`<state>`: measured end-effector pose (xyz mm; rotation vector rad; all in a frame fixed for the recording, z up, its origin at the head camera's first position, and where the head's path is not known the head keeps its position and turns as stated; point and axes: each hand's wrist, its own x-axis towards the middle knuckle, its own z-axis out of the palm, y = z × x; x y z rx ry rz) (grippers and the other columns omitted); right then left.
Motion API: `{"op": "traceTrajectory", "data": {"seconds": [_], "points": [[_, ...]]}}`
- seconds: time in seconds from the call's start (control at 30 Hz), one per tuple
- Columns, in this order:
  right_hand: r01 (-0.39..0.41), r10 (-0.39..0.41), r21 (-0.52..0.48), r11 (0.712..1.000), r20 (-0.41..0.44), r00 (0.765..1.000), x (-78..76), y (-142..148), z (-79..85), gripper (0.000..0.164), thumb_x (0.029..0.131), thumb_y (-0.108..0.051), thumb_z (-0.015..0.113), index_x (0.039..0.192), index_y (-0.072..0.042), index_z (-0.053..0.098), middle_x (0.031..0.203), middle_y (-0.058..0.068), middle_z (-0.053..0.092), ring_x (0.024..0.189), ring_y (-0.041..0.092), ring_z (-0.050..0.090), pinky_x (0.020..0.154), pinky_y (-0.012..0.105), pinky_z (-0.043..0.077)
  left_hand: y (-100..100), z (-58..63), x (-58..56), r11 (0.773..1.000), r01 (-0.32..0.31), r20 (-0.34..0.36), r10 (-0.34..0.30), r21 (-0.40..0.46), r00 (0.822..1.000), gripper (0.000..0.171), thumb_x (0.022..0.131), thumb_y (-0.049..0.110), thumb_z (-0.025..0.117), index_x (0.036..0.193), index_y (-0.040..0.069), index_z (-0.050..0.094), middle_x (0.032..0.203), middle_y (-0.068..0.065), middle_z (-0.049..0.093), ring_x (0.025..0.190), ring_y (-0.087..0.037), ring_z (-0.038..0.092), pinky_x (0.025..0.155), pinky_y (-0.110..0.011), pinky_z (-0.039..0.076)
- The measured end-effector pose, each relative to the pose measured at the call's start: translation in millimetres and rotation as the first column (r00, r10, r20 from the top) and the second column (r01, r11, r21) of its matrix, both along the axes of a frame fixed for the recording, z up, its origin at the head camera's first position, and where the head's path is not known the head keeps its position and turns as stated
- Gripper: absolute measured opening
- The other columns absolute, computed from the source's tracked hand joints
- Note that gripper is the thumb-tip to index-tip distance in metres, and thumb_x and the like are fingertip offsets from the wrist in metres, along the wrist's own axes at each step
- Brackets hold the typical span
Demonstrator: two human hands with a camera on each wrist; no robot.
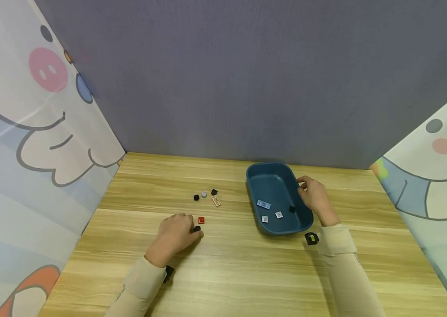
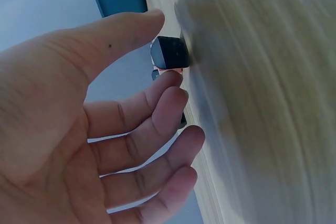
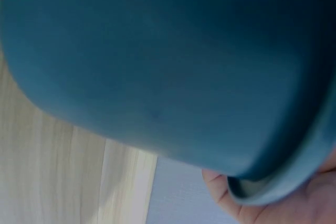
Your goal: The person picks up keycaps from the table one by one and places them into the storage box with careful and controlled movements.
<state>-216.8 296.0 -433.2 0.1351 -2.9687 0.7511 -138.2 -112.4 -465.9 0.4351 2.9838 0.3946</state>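
Observation:
My left hand (image 1: 175, 232) reaches low over the table. In the left wrist view a black keycap (image 2: 172, 52) lies between thumb and index finger, with a gap at the thumb. A red keycap (image 1: 201, 220) sits just beyond these fingertips. My right hand (image 1: 315, 197) holds the right rim of a blue plastic basin (image 1: 252, 182), its fingers partly hidden by the rim in the right wrist view. Inside the basin lie a long bluish keycap (image 1: 264, 204), two small white keycaps (image 1: 279, 215) and a black keycap (image 1: 292, 209).
Behind the left hand lie two black keycaps (image 1: 196, 197), a pale grey keycap (image 1: 204, 194) and a longer beige keycap (image 1: 216, 200). A grey wall panel (image 1: 223, 88) closes off the back of the wooden table (image 1: 239, 273). Cartoon-printed sheets (image 1: 5, 176) flank it.

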Motion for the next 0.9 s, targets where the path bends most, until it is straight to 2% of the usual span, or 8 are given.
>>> {"op": "traceTrajectory", "data": {"seconds": [0.2, 0.63, 0.77, 0.9], "points": [[-0.002, 0.002, 0.002, 1.0, 0.016, 1.0, 0.9, -1.0, 2.5, 0.032, 0.089, -0.005, 0.052, 0.12, 0.004, 0.053, 0.097, 0.025, 0.061, 0.078, 0.034, 0.058, 0.06, 0.041, 0.048, 1.1, 1.6, -1.5, 1.0, -0.008, 0.007, 0.008, -0.002, 1.0, 0.048, 0.077, 0.045, 0.069, 0.048, 0.019, 0.041, 0.053, 0.005, 0.039, 0.048, -0.01, 0.035, 0.041, -0.028, 0.03], [0.007, -0.008, 0.006, 1.0, 0.014, 1.0, 1.7, -2.2, 1.6, 0.031, 0.089, -0.005, 0.052, 0.119, 0.003, 0.054, 0.096, 0.024, 0.061, 0.076, 0.033, 0.058, 0.06, 0.041, 0.047, 1.3, 9.5, -1.5, 1.0, -0.016, 0.001, 0.016, -0.023, 1.0, 0.048, 0.076, 0.042, 0.07, 0.046, 0.018, 0.042, 0.052, 0.002, 0.043, 0.048, -0.012, 0.039, 0.04, -0.029, 0.033], [0.008, -0.008, 0.012, 1.0, 0.011, 1.0, 1.4, -2.1, 1.3, 0.031, 0.089, -0.005, 0.052, 0.119, 0.004, 0.054, 0.096, 0.025, 0.061, 0.076, 0.034, 0.058, 0.06, 0.041, 0.047, 3.0, 12.4, -2.6, 1.0, -0.013, -0.042, 0.013, -0.003, 0.999, 0.043, 0.076, 0.038, 0.07, 0.05, 0.018, 0.043, 0.054, 0.003, 0.043, 0.049, -0.013, 0.04, 0.041, -0.028, 0.033], [0.004, -0.004, 0.015, 1.0, 0.006, 1.0, 0.8, -1.8, 1.7, 0.031, 0.089, -0.003, 0.053, 0.119, 0.005, 0.054, 0.097, 0.026, 0.06, 0.077, 0.035, 0.058, 0.06, 0.043, 0.047, 7.3, 16.5, -6.2, 1.0, 0.011, -0.129, -0.01, 0.01, 0.992, 0.038, 0.077, 0.036, 0.069, 0.056, 0.019, 0.044, 0.058, 0.004, 0.043, 0.052, -0.013, 0.042, 0.044, -0.028, 0.035]]}}
